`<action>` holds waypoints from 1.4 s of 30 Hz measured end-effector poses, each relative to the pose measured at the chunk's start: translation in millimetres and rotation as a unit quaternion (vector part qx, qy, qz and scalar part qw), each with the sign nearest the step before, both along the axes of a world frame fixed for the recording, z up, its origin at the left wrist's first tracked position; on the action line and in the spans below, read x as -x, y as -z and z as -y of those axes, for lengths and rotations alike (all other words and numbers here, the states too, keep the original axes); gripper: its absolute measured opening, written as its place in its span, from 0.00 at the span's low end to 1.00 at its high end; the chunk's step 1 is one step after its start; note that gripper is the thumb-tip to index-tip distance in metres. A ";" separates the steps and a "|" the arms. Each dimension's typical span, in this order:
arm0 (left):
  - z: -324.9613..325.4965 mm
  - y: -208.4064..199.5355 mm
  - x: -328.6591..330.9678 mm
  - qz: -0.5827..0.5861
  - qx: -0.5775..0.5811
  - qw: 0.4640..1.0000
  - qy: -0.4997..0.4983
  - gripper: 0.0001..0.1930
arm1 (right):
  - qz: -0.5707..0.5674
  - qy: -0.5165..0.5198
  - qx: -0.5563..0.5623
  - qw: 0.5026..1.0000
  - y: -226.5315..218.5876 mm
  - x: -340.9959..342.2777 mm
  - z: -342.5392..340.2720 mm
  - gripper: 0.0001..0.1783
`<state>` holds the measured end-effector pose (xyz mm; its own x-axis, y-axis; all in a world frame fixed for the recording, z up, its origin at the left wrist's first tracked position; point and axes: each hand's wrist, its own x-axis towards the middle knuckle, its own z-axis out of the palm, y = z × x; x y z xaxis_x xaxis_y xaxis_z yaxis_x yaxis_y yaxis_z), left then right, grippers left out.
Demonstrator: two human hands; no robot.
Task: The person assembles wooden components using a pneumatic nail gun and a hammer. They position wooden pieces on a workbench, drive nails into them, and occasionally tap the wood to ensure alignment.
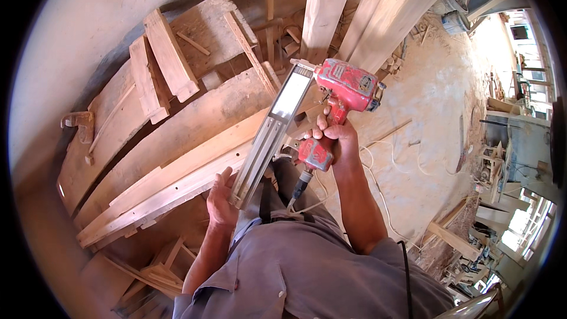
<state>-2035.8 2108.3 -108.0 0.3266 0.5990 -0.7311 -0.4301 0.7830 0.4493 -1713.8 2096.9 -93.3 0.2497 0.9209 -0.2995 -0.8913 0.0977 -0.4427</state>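
A scuffed red and grey nail gun [348,84] is in front of my body, its long silver magazine [267,139] slanting down to the left. My right hand [341,139] is wrapped round the gun's handle, with the thumb and fingers closed. At the lower end of the magazine, my left hand [222,202] grips its side; part of that hand is hidden behind the metal. A dark air hose fitting [302,184] hangs from the base of the handle. The upper stretch of the magazine shines brightly, and its contents cannot be made out.
A long pale timber piece [171,186] with holes lies on the wooden bench at left. Two short boards [170,53] and a hand tool [82,124] rest farther back. Tall planks [328,6] lean ahead. A pale hose [381,186] trails over the dusty floor [431,100].
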 end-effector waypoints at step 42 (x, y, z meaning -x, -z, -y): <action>-89.3 75.2 -200.6 -0.442 -0.615 0.543 0.363 0.48 | 0.457 -0.229 0.466 0.722 -50.7 -59.1 58.1 0.05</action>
